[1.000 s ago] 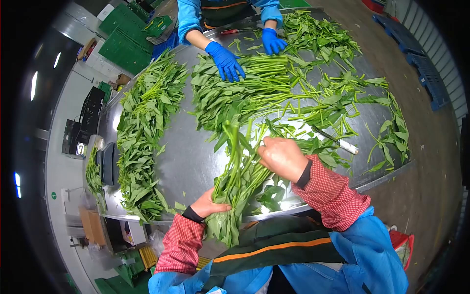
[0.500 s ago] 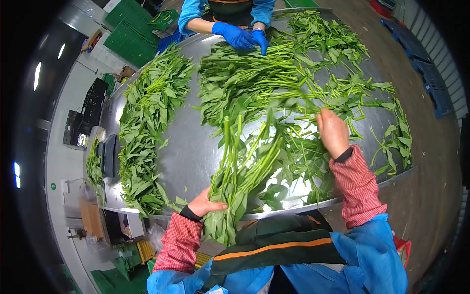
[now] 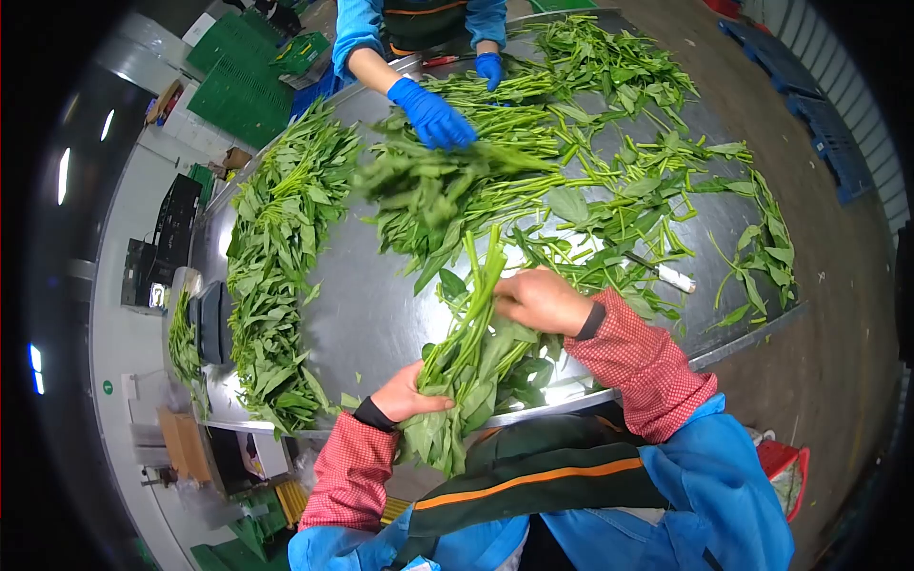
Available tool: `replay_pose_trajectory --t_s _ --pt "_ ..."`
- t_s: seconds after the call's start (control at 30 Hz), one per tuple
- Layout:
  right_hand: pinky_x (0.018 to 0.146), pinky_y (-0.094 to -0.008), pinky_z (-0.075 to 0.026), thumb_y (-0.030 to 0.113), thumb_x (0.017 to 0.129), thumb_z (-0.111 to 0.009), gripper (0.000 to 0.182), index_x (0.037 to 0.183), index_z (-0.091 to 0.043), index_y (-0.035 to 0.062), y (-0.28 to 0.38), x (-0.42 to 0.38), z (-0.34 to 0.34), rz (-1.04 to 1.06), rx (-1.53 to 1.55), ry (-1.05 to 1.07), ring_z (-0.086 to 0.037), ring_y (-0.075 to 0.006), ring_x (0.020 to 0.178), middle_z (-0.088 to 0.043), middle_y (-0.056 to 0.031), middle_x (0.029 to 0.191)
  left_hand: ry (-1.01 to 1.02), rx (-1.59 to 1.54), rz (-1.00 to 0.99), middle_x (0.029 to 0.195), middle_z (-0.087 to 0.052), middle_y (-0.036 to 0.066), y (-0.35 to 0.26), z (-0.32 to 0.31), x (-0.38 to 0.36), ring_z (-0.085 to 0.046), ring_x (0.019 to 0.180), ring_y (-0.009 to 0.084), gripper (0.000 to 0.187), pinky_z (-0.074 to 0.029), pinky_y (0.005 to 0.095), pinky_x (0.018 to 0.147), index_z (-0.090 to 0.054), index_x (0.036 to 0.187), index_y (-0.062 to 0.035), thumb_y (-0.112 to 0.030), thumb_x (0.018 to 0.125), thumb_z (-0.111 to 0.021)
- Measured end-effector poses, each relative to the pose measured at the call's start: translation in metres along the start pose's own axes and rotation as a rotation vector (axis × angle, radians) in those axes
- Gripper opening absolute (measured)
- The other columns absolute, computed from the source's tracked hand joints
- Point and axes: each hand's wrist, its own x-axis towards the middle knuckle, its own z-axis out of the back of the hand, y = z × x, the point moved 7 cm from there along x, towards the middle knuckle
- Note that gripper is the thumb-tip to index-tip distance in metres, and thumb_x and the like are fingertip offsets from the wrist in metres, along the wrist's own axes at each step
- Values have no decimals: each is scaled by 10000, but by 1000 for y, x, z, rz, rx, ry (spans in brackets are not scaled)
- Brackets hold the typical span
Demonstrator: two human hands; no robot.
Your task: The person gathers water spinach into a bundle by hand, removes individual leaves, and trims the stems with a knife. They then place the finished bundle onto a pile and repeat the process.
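My left hand [image 3: 411, 394] is wrapped round a bunch of leafy green stems [image 3: 466, 357], near the table's front edge. The cut stem ends point up and away, and the leaves hang down over the edge. At the right side of that bunch is my right hand [image 3: 543, 300], its fingers pinched together against the upper stems; what they hold is hidden. A knife with a white handle [image 3: 676, 278] lies among loose stems to the right. Beyond my hands a large pile of stems [image 3: 514, 133] lies on the metal table [image 3: 357, 305].
Across the table a co-worker's blue-gloved hand [image 3: 433, 114] is over blurred greens, the other glove [image 3: 488, 70] beside it. A long row of greens [image 3: 276, 276] lies on the left, loose sprigs [image 3: 771, 238] on the right. Green crates [image 3: 243, 100] stand at the back left.
My right hand has moved left and down from the loose stems to the bunch in my left hand. The white-handled knife now shows. The co-worker's gloved hands have moved apart, and greens below one are moving.
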Motion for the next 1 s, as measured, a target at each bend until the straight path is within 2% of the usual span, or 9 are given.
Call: replay_pose_trajectory --t_s 0.07,0.13,0.2,0.37,0.47,0.6,0.77,0.87,1.0 --pt "626 -358 -500 200 904 -557 209 1009 -617 29 -17 2 -4 45 352 -243 -612 -246 615 -650 -75 713 -4 -10 -1 1218 -540 34 5 1 -2 -479 1108 122 670 -378 297 981 -418 1334 -23 -22 745 -737" --pt "575 -294 -475 146 921 -531 160 946 -611 10 -56 2 5 -235 942 -325 -565 -142 577 -580 -34 636 -5 -58 -22 1228 -536 35 16 3 -6 -477 1116 124 673 -376 295 984 -417 1338 -22 -15 744 -734" --pt "576 -250 -455 102 940 -488 162 913 -606 -5 -55 -6 26 -149 1023 -278 -508 -76 563 -516 17 612 -41 -119 -14 1241 -530 36 18 4 -13 -475 1126 128 680 -372 295 989 -414 1343 -21 -5 742 -731" --pt "882 -408 -410 580 678 -712 699 959 -620 -54 -5 -17 31 -16 -216 -180 -502 -294 989 -569 -197 962 -59 -137 -10 1237 -534 46 21 7 -17 -480 1122 130 685 -368 297 1001 -394 1350 -13 -29 755 -733" --pt "920 -411 -384 626 664 -694 753 957 -620 -64 32 -17 31 111 -553 -250 -497 -300 1020 -572 -190 962 -86 -96 1 1193 -555 38 12 8 -17 -501 1089 127 638 -390 294 977 -422 1317 -13 -32 758 -727" --pt "963 -427 -358 698 650 -643 811 972 -628 -46 37 -7 -12 228 -334 -120 -507 -310 1024 -578 -180 989 -110 0 -8 1135 -577 17 2 7 -11 -518 1031 115 592 -419 286 929 -464 1270 -19 -28 743 -736" --pt "804 -284 -487 118 800 -684 803 1455 -220 87 10 15 -29 101 1021 -48 -568 -143 924 -582 -58 963 -157 161 -22 1091 -600 44 -8 10 -10 -534 1004 119 563 -429 287 910 -495 1231 -19 -78 730 -747" --pt "782 -270 -490 114 826 -654 764 1453 -217 93 -6 11 -40 -107 1226 102 -581 -130 846 -589 -40 926 -167 205 -34 1092 -603 55 -11 7 -9 -543 990 121 554 -438 290 899 -510 1223 -20 -83 726 -744" --pt "745 -268 -483 90 817 -677 444 1236 -530 65 -14 5 -70 -157 1233 309 -576 -117 853 -594 -36 1000 -215 359 -106 1107 -607 88 -22 10 -9 -566 994 143 571 -450 301 896 -515 1238 -28 -86 715 -738"
